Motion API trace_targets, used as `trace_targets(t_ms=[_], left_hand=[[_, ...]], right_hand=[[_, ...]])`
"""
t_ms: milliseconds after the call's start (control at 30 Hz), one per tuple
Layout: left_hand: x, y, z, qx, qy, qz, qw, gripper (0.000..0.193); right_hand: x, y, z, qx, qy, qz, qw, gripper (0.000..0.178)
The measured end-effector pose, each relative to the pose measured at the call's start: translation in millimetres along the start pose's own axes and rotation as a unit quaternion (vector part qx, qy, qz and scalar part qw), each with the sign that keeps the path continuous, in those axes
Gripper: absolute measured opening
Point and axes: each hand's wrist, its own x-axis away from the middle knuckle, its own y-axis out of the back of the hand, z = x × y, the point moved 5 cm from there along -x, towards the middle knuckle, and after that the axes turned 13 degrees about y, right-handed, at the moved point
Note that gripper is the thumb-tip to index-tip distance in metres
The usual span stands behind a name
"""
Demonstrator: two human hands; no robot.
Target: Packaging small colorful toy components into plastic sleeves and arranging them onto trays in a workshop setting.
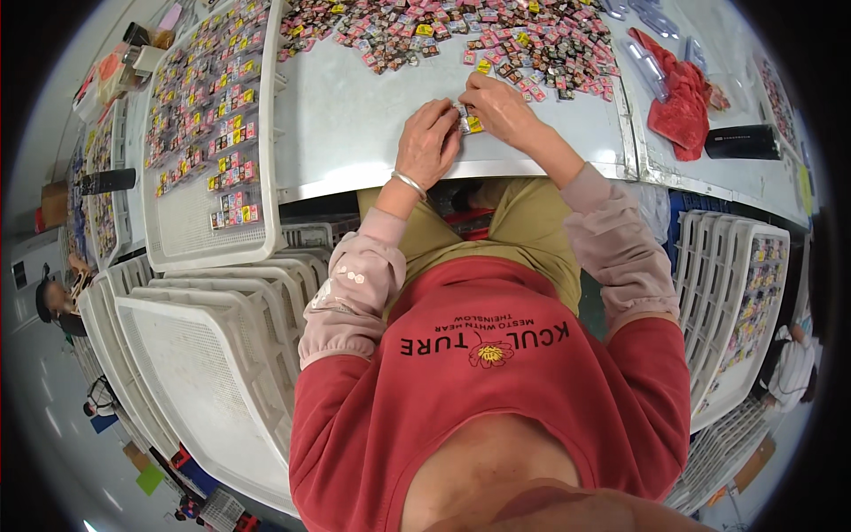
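Over the near part of the white table [355, 115], both hands meet at a small clear plastic pack [475, 125] that shows yellow and dark square pieces. My left hand [430, 146], with a silver bangle at its wrist, curls its fingers around the pack's left side. Bent over the pack's upper right side is my right hand [502, 108], its thumb and fingers pinched together. Whatever lies between those right fingertips is hidden. Just beyond my fingers spreads a heap of small square pieces [505, 44] in pink, black and yellow.
At the left, a white mesh tray [182, 239] holds rows of filled clear packs [235, 168]. Stacked white trays [195, 355] stand below it, with more trays [736, 301] at the right. A red cloth [678, 106] and a black cylinder [743, 142] lie on the table's right side.
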Motion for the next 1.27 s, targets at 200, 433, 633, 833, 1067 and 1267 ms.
trace_targets(t_ms=[200,433,633,833,1067,1267], left_hand=[[2.1,1.2,-7.4,-0.06,-0.032,-0.025,0.997,0.027],[5.7,-3.0,-4.4,-0.104,-0.012,-0.011,0.994,0.028],[1.1,25.8,8.0,-0.024,0.021,-0.102,0.994,0.026],[11.4,46.5,43.3,-0.021,0.286,-0.007,0.958,0.025],[12.0,28.2,71.1,0.068,0.339,0.02,0.938,0.021],[15.4,43.7,85.1,0.293,0.381,-0.026,0.876,0.018]], right_hand=[[1.3,-2.1,-12.2,-0.069,0.011,0.028,0.997,0.008],[28.6,0.9,48.1,0.259,0.094,-0.027,0.961,0.051],[32.2,23.1,0.3,-0.106,-0.11,-0.141,0.978,0.05],[58.1,15.4,-20.8,-0.167,-0.224,-0.032,0.96,0.025],[51.7,-2.4,-17.8,-0.268,-0.294,-0.093,0.913,0.016],[36.1,-30.6,-34.1,-0.44,-0.285,-0.082,0.847,0.015]])
